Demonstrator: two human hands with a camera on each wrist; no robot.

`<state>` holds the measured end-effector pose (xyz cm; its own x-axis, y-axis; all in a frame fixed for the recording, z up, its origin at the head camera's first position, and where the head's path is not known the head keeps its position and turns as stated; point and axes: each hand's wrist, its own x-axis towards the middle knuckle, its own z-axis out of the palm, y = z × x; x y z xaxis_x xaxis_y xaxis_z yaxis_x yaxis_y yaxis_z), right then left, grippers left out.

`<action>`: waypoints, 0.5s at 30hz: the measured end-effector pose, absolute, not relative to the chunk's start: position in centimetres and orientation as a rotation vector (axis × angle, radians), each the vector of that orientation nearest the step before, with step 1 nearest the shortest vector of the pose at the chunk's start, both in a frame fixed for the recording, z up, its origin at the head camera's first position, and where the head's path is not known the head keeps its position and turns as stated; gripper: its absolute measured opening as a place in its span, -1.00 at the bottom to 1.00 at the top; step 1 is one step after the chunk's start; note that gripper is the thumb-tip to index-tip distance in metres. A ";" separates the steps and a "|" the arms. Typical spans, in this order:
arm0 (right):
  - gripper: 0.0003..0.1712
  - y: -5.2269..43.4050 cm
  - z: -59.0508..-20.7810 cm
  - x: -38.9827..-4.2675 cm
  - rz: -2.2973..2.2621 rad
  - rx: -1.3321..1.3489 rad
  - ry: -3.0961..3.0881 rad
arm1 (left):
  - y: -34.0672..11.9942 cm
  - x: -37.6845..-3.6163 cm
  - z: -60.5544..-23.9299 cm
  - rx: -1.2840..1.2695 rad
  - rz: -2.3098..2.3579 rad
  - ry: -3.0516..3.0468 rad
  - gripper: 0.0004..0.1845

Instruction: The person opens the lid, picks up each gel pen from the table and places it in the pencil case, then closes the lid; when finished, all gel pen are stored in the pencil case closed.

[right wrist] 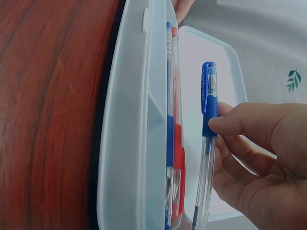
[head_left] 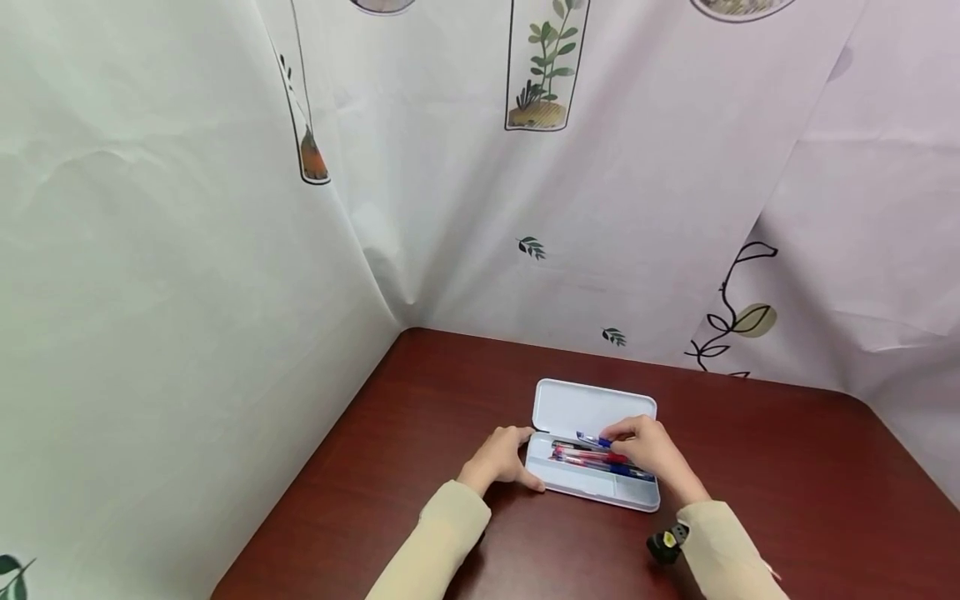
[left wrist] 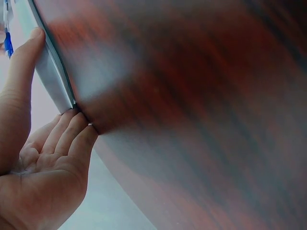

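A blue-capped pen with a clear barrel hovers just above the open white pencil case, lying lengthwise along it. The case sits flat on the table, lid folded back, red and blue pens lying inside.

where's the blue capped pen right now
The blue-capped pen is pinched in the right hand, just above the open pencil case, on its lid side, beside the pens lying inside.
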<state>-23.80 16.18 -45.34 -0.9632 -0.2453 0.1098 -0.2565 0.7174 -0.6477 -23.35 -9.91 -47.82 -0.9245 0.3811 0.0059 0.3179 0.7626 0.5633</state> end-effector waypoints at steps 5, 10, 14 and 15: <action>-0.82 15.4 -45.9 -23.8 1.132 0.441 -2.890 | -10.1 -22.9 -47.9 0.577 0.893 2.844 -0.19; -0.81 14.6 -46.1 -23.9 1.128 0.429 -2.886 | -10.0 -22.6 -47.8 0.599 0.899 2.857 -0.23; -0.81 14.1 -45.9 -24.2 1.136 0.434 -2.868 | -10.0 -22.8 -47.6 0.609 0.886 2.872 -0.23; -0.81 14.0 -45.9 -24.3 1.137 0.428 -2.867 | -10.0 -22.8 -47.5 0.609 0.886 2.875 -0.23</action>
